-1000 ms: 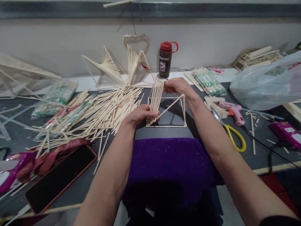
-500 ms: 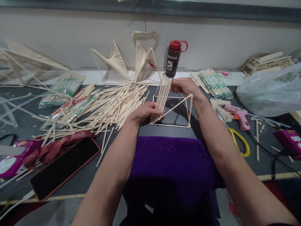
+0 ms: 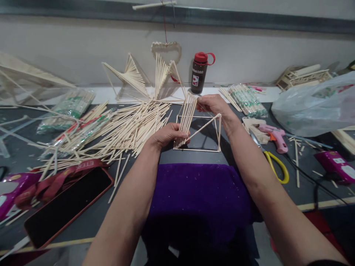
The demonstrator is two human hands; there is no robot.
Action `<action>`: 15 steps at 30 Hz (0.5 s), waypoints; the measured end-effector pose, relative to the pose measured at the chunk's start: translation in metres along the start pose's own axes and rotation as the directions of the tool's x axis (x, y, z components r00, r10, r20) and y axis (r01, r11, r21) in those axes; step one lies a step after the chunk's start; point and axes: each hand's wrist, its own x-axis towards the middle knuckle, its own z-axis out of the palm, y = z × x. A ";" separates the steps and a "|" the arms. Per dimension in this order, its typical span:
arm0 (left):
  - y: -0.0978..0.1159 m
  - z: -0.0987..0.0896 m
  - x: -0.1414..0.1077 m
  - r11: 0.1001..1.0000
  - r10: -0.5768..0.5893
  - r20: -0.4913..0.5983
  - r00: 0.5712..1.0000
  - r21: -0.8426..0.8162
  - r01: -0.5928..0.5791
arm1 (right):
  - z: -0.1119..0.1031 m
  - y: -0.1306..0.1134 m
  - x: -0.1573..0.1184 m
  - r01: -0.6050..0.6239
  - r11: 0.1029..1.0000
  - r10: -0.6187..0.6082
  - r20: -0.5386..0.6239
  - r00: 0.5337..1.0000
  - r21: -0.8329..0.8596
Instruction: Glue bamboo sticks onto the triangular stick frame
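A small frame of pale wooden sticks (image 3: 196, 149) stands on the dark table, with a slanted row of close-set sticks (image 3: 187, 112) on its left side. My left hand (image 3: 172, 134) is closed on the lower end of that row, thumb in front. At the row's upper end, my right hand (image 3: 208, 103) has its fingers pinched together; its fingertips are partly hidden behind the sticks. From the row's foot, one stick slants up to the frame's right corner. Left of the frame lies a large heap of loose sticks (image 3: 138, 125).
Behind stand twisted stick models (image 3: 130, 75) and a dark bottle (image 3: 199, 75) with a red lid. A pink glue gun (image 3: 273, 136), yellow-handled scissors (image 3: 277, 170) and a plastic bag (image 3: 316, 107) lie right. A phone (image 3: 69, 205) lies front left, near bagged sticks (image 3: 69, 109).
The view has shifted slightly, so everything appears a little further left and most things slightly lower. Both hands keep their places on the stick row.
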 end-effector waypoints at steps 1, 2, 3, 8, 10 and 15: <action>0.000 0.000 0.000 1.000 0.002 -0.001 1.000 0.006 -0.002 | 0.000 0.000 0.000 -0.001 1.000 0.001 0.003 1.000 0.002; 0.000 0.000 0.000 1.000 0.004 -0.003 1.000 0.012 -0.004 | 0.000 0.000 0.000 -0.001 1.000 0.001 0.006 1.000 0.006; 0.000 0.000 0.000 1.000 0.005 -0.004 1.000 0.016 -0.004 | 0.000 0.000 0.000 -0.001 1.000 0.001 0.007 1.000 0.012; 0.001 0.000 0.000 1.000 0.000 -0.013 1.000 0.020 0.000 | 0.000 0.002 0.002 -0.010 1.000 0.010 0.000 1.000 0.021; 0.002 0.000 0.000 1.000 -0.005 -0.021 1.000 0.019 0.005 | 0.000 0.002 0.001 -0.013 1.000 0.013 0.000 1.000 0.014; 0.003 0.000 0.000 1.000 -0.012 -0.017 1.000 0.011 0.012 | -0.001 -0.004 -0.004 0.006 0.999 -0.005 0.031 1.000 -0.032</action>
